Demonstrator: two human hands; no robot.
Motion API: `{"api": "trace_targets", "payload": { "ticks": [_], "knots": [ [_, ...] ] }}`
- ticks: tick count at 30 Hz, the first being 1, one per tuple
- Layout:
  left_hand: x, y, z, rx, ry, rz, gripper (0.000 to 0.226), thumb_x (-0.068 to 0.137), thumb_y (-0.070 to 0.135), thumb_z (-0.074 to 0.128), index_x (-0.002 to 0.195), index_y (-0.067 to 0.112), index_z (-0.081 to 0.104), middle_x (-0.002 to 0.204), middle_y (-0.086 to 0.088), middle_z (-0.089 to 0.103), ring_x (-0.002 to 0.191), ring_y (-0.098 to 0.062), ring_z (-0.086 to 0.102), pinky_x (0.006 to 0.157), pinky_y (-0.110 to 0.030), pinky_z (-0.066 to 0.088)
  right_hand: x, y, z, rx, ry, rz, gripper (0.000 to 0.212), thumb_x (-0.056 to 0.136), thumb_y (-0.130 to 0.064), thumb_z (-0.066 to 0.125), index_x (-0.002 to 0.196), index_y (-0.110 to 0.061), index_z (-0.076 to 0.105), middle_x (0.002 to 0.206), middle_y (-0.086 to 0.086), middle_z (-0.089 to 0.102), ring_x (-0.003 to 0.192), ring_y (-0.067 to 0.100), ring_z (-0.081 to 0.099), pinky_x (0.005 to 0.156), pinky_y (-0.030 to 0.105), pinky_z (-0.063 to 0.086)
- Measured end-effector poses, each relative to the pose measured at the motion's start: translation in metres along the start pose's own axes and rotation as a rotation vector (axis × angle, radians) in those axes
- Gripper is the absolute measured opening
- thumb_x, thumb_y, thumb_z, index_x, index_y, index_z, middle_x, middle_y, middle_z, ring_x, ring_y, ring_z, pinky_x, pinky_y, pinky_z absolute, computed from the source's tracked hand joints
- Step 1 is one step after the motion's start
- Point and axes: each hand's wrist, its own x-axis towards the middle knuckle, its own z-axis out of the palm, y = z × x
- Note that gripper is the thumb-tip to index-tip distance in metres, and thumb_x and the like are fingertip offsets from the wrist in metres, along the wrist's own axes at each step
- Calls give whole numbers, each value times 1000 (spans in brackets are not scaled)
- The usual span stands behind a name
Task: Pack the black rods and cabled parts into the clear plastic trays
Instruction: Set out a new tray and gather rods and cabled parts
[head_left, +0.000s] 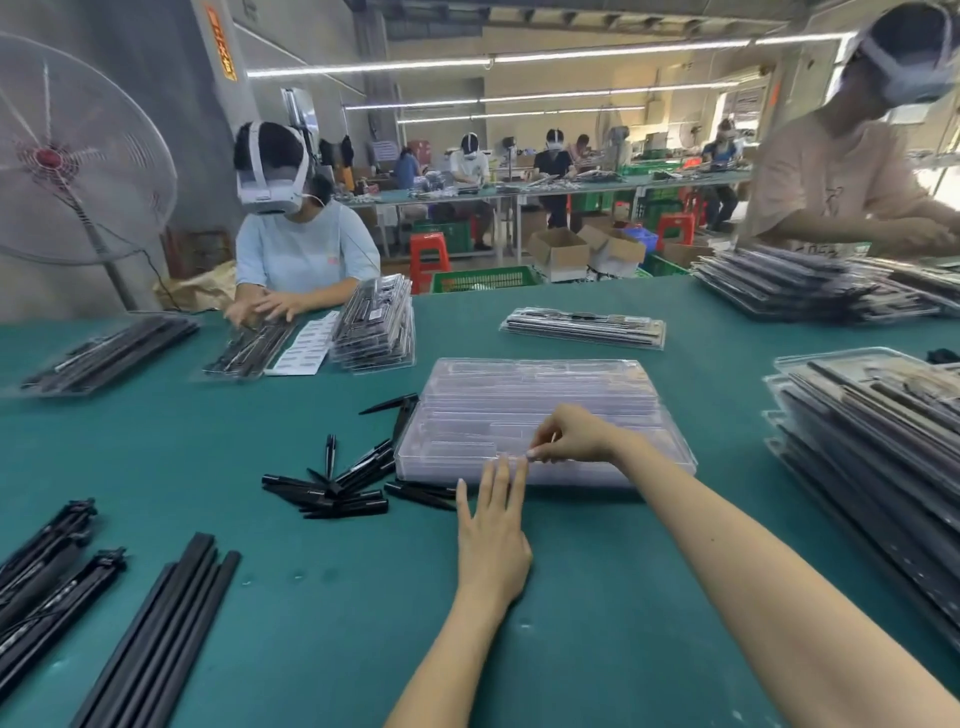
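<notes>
Green table (322, 613) | right hand (569, 434) pinches empty tray stack (535, 410) | left hand (491, 535) flat

My bench (311, 623) is a flat teal green with a few pale specks. The trays (519, 405) stacked in front of me are clear, with a faint violet cast. The short pegs (332, 493) strewn beside them are glossy black, and the rods (171, 623) at my left are a duller black. The cabled parts (41, 561) are black too. The filled stack (872, 441) on my right shows black through clear plastic. Across from me lies a white label sheet (304, 348) with grey bars. Behind that stand red stools (428, 254) and a green crate (485, 278).
</notes>
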Motion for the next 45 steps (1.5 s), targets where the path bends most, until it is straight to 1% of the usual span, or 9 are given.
{"api": "trace_targets", "payload": {
  "ticks": [3,14,17,21,28,32,35,42,45],
  "knots": [
    [0,1,-1,19,37,10,85,82,5,46,153,22,3,159,-4,14,147,-21,5,116,-50,0,1,2,0,52,-17,51,22,86,-22,70,92,-1,74,74,6,65,60,6,55,64,21,46],
    [0,2,-5,72,10,29,82,81,7,46,153,18,8,158,-2,17,147,-22,6,115,-51,-11,3,-3,10,-166,38,28,21,95,-18,54,91,-8,72,91,11,71,82,23,63,77,33,49],
    [6,4,-9,100,67,72,80,60,10,67,137,10,49,141,-4,50,132,-19,45,113,-50,20,0,1,18,-275,83,17,25,99,-23,47,93,-12,69,95,7,69,87,25,60,74,33,46],
    [23,9,-13,166,-68,59,70,83,12,42,148,10,16,149,-4,24,139,-21,23,112,-43,18,-1,5,28,-310,179,12,21,98,-19,44,88,-15,63,98,8,68,92,27,59,65,30,34],
    [23,11,-21,194,68,137,69,39,20,76,108,9,70,104,2,65,98,-16,64,85,-28,52,-6,4,46,-499,316,-25,19,100,-22,37,100,-11,52,110,8,59,101,27,52,68,31,32],
    [27,7,-16,162,-60,91,75,76,13,51,146,11,25,144,0,31,137,-17,28,112,-34,22,-7,3,47,-530,360,-20,25,103,-24,33,112,-9,51,117,6,56,108,23,48,71,30,33],
    [29,4,-13,186,-112,69,77,82,11,40,150,12,6,152,1,17,143,-17,11,116,-35,10,-10,-3,48,-586,337,15,25,103,-21,32,117,-9,49,121,6,54,112,23,46,77,31,38],
    [28,3,-16,147,-172,97,75,79,9,42,148,12,14,153,-4,17,142,-20,13,116,-36,7,9,-36,-41,-427,671,47,22,98,-5,33,106,-6,54,108,12,56,99,26,47,72,33,38],
    [50,13,-26,75,-141,96,58,81,16,46,137,11,31,139,-7,31,132,-27,26,114,-40,11,15,-38,-73,-566,570,-7,18,99,-9,37,107,-3,52,110,14,54,101,29,46,75,37,41]
  ]
}}
